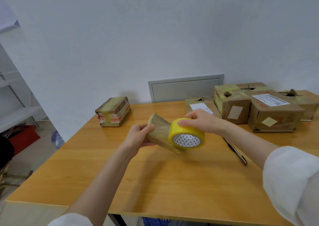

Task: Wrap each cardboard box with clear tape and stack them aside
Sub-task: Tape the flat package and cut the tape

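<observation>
Taped box [113,111] sits far left on table [155,182], apart from rest. L hand [138,136] grips small flat box [159,130] by its left end, held tilted above table centre. R hand [202,121] fingers curled over yellow-tinted tape roll [187,134], roll touching box's right end. Knife [235,150] lies just right. Pile of worn boxes [259,105] at far right, touching each other.

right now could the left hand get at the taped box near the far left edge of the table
Probably not yet: the left hand grips the flat cardboard box. The tabletop between it and the taped box lies bare, though.
</observation>
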A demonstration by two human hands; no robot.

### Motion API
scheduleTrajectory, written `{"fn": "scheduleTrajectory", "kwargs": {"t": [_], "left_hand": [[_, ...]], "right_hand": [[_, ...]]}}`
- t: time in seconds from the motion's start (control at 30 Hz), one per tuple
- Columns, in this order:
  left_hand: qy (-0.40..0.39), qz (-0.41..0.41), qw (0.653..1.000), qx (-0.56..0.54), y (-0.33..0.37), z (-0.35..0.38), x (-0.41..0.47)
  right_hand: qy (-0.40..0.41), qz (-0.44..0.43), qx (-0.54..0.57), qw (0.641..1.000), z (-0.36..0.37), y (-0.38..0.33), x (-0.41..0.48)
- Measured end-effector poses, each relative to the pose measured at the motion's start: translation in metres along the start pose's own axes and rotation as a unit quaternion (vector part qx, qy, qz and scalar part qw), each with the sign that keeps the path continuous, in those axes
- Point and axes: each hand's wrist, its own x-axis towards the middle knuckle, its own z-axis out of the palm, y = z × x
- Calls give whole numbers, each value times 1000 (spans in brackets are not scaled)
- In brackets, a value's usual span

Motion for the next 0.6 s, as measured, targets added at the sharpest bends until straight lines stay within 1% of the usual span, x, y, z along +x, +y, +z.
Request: {"fn": "scheduleTrajectory", "kwargs": {"t": [0.07,0.13,0.17,0.2,0.27,0.37,0.47,0.53,0.6], "left_hand": [[17,6,999,-29,-1,-5,-1],[18,14,999,-45,0,-10,-1],[12,18,999,-45,0,-11,-1],[8,20,999,-47,0,-11,-2],[7,19,998,-57,-3,-10,-3],[8,15,997,-75,-5,-11,-5],[15,10,996,-91,-5,-16,-6],[9,10,995,-96,-5,-16,-6],[12,11,993,-113,-3,-17,-6]], "right_hand": [[7,6,-64,998,-5,3,0],[17,22,-169,985,-7,10,-4],[11,29,-187,982,-7,14,-5],[2,37,-171,985,-8,18,-7],[-12,53,-98,994,-11,22,-11],[-51,64,10,997,-17,23,-21],[-51,56,82,994,-23,26,-26],[-34,56,63,996,-25,25,-26],[-11,65,-21,998,-26,25,-23]]}}
